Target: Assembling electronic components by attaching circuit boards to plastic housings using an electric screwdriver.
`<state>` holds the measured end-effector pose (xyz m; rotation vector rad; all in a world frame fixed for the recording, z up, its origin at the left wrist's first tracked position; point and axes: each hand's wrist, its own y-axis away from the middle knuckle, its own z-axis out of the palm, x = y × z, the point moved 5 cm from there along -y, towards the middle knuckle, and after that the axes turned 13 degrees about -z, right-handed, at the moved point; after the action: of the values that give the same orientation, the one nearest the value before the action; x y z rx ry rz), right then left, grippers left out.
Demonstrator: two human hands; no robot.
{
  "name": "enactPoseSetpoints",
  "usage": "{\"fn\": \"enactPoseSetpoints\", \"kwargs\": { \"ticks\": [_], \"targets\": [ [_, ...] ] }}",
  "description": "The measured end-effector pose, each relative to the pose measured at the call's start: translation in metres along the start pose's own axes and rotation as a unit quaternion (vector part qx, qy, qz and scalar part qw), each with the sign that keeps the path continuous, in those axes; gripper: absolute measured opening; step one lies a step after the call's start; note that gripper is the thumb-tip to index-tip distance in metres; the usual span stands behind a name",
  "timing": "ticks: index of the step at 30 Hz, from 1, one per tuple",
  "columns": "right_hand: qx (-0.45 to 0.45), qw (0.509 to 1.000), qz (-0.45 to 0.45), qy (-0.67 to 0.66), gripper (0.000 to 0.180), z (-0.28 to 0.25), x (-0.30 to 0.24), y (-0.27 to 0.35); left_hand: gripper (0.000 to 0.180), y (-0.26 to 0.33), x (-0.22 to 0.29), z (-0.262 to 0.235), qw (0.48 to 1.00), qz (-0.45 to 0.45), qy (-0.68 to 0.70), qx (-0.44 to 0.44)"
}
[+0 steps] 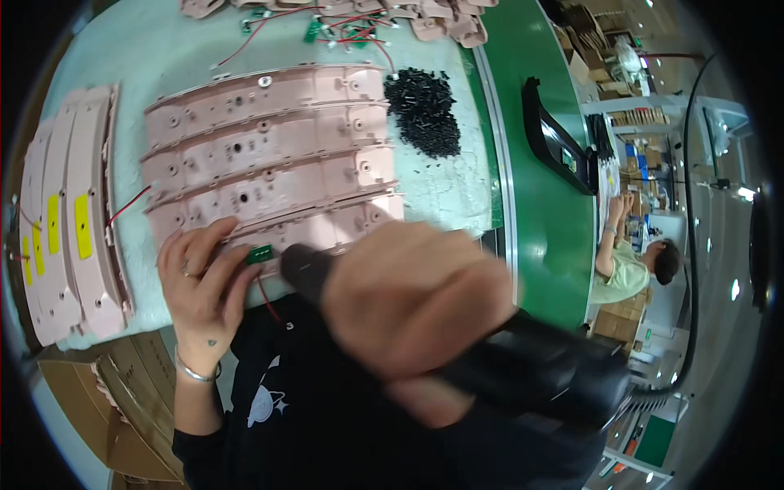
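My left hand (200,282) pinches a small green circuit board (260,254) between thumb and fingers, at the nearest pink plastic housing (327,230). A red wire (268,300) with a white plug trails down from the board. My right hand (416,302), smeared by motion, is wrapped round a black electric screwdriver (539,376). The tool's dark nose (306,268) points left, close to the board; its bit cannot be made out. Beyond my hands, several more curved pink housings (269,131) lie side by side, inner faces up.
Right of the housings lies a heap of black screws (423,110). Pink housings with yellow labels (83,226) stand at the left. Wired green boards (351,34) lie at the back. A black curved part (555,151) rests on the green table (543,245). A person (633,269) works far right.
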<state>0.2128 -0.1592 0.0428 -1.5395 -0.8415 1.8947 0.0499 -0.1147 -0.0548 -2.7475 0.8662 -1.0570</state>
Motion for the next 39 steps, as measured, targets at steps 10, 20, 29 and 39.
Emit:
{"fn": "enactPoseSetpoints", "kwargs": {
  "ticks": [10,20,29,39],
  "targets": [
    [0.240,0.928,-0.044,0.283,0.027,-0.151,-0.039,0.036,0.028,-0.008,0.009,0.000,0.998,-0.026,-0.048,-0.031],
    [0.250,0.948,-0.069,0.187,0.028,-0.172,-0.038,0.047,0.030,-0.033,0.037,0.000,0.999,-0.021,-0.030,-0.013],
    [0.221,0.963,-0.104,0.111,0.025,-0.167,-0.071,0.031,0.028,-0.092,0.098,0.033,0.980,0.159,0.072,-0.093],
    [0.181,0.975,-0.132,0.016,0.027,-0.148,-0.087,0.018,0.020,-0.123,0.130,0.092,0.932,0.285,0.187,-0.121]
  ]
}}
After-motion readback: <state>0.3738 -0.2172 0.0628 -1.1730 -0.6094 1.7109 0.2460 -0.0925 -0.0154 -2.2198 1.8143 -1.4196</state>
